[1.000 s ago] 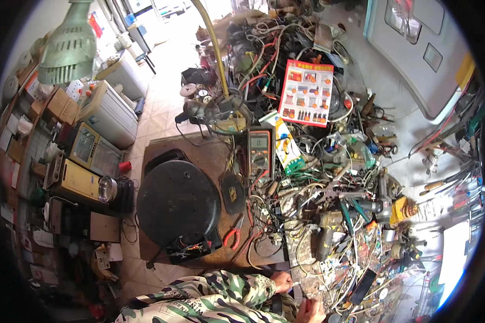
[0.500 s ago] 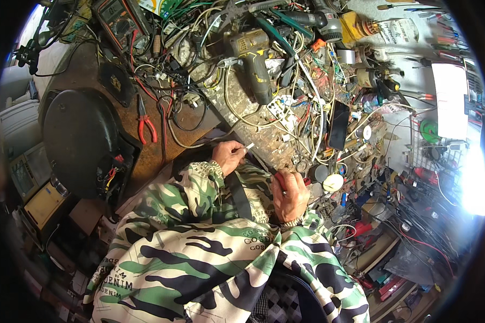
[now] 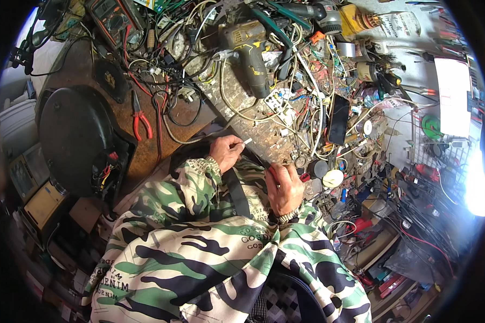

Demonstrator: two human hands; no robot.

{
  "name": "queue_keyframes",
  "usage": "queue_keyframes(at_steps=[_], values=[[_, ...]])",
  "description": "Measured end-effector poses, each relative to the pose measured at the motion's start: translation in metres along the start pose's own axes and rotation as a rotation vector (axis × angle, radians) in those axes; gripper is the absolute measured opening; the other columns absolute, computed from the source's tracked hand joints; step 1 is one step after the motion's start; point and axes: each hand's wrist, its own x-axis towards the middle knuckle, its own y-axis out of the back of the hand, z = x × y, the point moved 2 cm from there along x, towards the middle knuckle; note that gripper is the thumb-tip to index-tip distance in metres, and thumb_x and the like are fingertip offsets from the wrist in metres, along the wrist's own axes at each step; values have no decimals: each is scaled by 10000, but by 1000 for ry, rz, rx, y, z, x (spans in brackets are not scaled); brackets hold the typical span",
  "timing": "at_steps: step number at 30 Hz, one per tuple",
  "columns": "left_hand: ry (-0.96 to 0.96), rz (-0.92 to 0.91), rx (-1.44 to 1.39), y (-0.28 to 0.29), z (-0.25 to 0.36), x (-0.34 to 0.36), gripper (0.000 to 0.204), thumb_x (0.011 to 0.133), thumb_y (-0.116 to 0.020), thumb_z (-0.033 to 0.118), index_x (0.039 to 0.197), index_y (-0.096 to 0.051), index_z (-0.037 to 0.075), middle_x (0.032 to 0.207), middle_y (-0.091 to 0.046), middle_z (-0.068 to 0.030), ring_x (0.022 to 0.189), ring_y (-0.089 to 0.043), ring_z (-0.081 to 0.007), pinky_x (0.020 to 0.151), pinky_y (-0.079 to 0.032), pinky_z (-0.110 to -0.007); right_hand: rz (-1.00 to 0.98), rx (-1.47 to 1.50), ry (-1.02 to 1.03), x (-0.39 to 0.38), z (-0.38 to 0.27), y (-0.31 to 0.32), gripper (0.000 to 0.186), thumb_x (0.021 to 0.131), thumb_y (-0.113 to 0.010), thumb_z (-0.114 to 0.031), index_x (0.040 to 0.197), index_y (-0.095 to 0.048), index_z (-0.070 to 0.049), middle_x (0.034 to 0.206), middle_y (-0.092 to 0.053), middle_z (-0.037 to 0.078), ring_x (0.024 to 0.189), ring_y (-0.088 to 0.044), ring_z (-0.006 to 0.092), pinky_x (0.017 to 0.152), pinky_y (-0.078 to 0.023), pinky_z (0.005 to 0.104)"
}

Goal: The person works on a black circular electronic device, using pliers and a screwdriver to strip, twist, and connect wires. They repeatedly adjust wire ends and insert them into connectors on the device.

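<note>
Near the bench's front edge, my left hand (image 3: 226, 153) pinches a small white piece (image 3: 247, 141) between thumb and fingertips. Its kind is too small to make out. To the right and a little nearer, my right hand (image 3: 285, 189) is closed around a red-handled tool (image 3: 304, 177). Red shows at both sides of the fingers, and a thin dark end points toward the left hand. The fingers hide most of this tool, so its kind is unclear. The two hands are apart, over my lap.
Red-handled pliers (image 3: 140, 119) lie on the rusty plate at left, beside a round black housing (image 3: 76, 142). A multimeter (image 3: 115, 20), a cordless drill (image 3: 251, 59), tangled wires and a black phone (image 3: 339, 119) crowd the bench. A white round lid (image 3: 333, 178) sits right of my hand.
Both hands have shifted slightly to the left in the picture, and the right one is a little lower. The grips look the same. The bench view has moved slightly too.
</note>
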Motion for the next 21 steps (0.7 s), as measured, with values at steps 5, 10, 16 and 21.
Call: queue_keyframes(at_steps=[5,10,16,21], values=[[-5,-7,6,1,4,-1,221,925,-665,147,1003,-677,-59,801,-696,-70,631,-650,-121,570,-502,-282,-13,9,0,2,0,1,223,844,-750,-112,1043,-667,-53,853,-614,132,686,-655,343,596,-532,413],[14,-18,51,2,6,-2,224,928,-664,159,1006,-680,-50,818,-697,-73,642,-642,-121,579,-502,-286,-8,1,-3,3,-2,4,217,841,-750,-108,1036,-671,-55,853,-613,132,679,-654,345,589,-531,417],[-13,-17,84,2,1,1,209,930,-662,150,1013,-684,-41,813,-697,-63,664,-641,-114,589,-504,-287,-18,-4,9,4,-2,2,216,835,-749,-101,1033,-675,-61,852,-616,129,679,-656,342,590,-531,411],[1,-42,53,3,4,-1,213,931,-668,150,1019,-683,-44,823,-700,-73,667,-652,-124,593,-510,-293,-7,10,-11,4,-1,2,214,832,-751,-108,1029,-680,-67,861,-618,130,684,-656,339,594,-529,414]])
